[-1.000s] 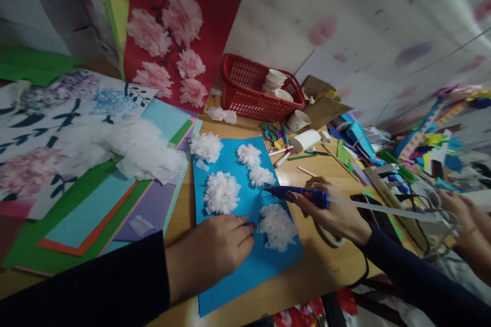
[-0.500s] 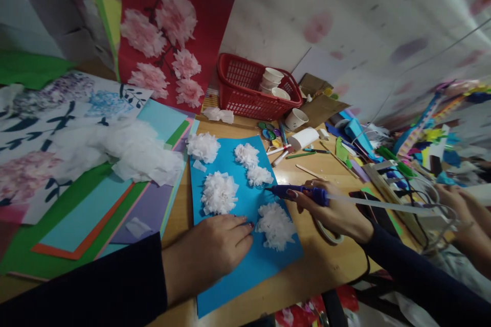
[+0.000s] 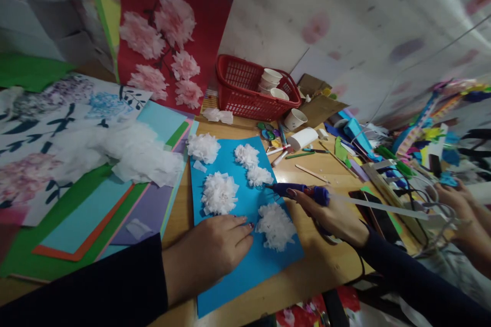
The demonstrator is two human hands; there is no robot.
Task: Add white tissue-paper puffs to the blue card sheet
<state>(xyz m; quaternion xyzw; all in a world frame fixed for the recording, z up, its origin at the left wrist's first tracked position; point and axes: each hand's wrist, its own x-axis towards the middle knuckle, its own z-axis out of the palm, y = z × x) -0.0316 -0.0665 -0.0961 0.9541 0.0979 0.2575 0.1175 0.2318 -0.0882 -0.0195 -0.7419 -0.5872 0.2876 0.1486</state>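
Observation:
A sheet of blue paper (image 3: 226, 286) lies on the table, bearing several white tissue-paper flowers (image 3: 219, 193). My left hand (image 3: 215, 245) rests flat on the sheet, fingers stretched out, below one flower and left of another. In my right hand (image 3: 326, 212) is a blue glue gun (image 3: 295, 190) with a long clear glue stick (image 3: 378, 205) reaching out of its back. Its nozzle points left at the lower edge of a small white flower (image 3: 260, 176); whether it touches the paper I cannot tell.
Behind stand a red basket (image 3: 249, 104) with paper cups and a red picture (image 3: 213, 25) of pink flowers. White tissue (image 3: 141, 156) and coloured sheets lie left. Pens, a phone (image 3: 379, 214) and a power strip lie right, near another person's hands (image 3: 456, 204).
The glue gun's tip has shifted slightly right and up, closer to the small flower's edge. My left hand has stayed in place. The other person's hands have moved slightly.

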